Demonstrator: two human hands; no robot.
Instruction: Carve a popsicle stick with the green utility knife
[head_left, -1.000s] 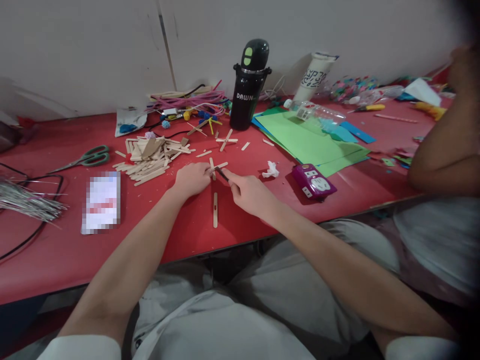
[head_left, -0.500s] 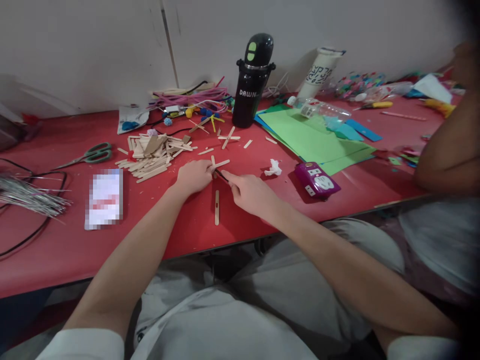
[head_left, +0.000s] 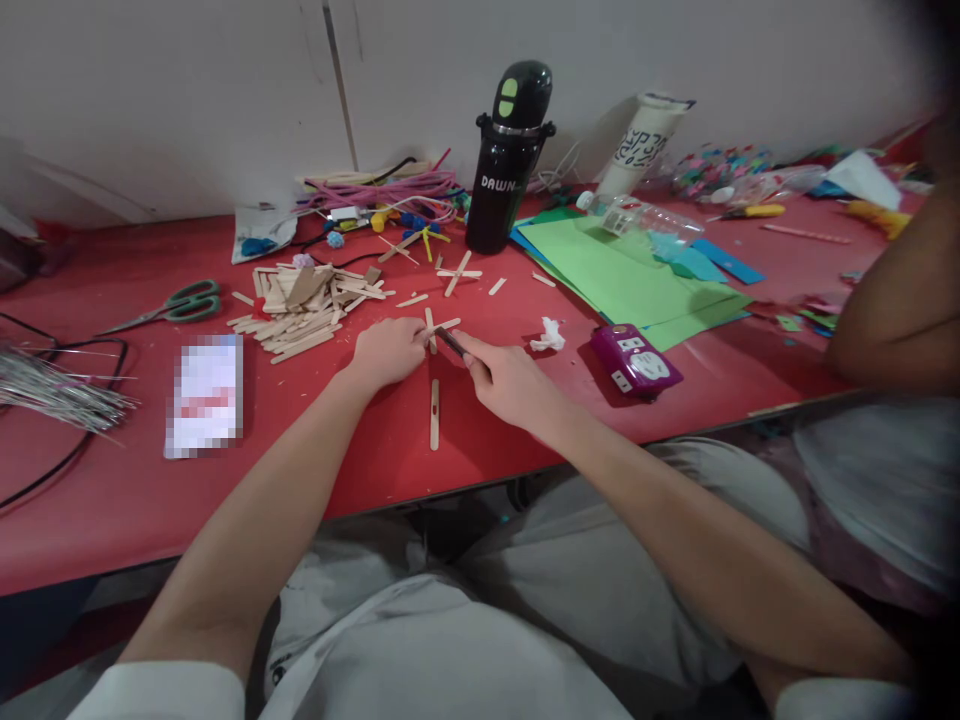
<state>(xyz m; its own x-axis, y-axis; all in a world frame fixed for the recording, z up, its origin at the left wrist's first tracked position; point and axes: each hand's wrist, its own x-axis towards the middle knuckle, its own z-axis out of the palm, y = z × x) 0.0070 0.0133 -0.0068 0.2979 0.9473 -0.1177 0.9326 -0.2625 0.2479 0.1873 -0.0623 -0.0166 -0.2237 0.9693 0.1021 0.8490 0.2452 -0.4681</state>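
My left hand (head_left: 388, 351) rests on the red table (head_left: 112, 500), fingers curled and pressing down a small cross of wooden craft sticks (head_left: 435, 327). My right hand (head_left: 504, 380) pinches a thin dark tool (head_left: 451, 342) whose tip touches that cross. A single wooden stick (head_left: 434, 413) with a red mark lies on the table just in front of both hands.
A pile of wooden sticks (head_left: 304, 310) lies left of my hands, with scissors (head_left: 172, 306) and a phone (head_left: 205, 395) further left. A black bottle (head_left: 510, 160), green paper (head_left: 622, 280) and a purple power strip (head_left: 636, 360) stand right. Another person's arm (head_left: 900, 300) is at far right.
Both hands stay on the crossed sticks; the right hand has slid the dark tool slightly. The camera shifted a little.
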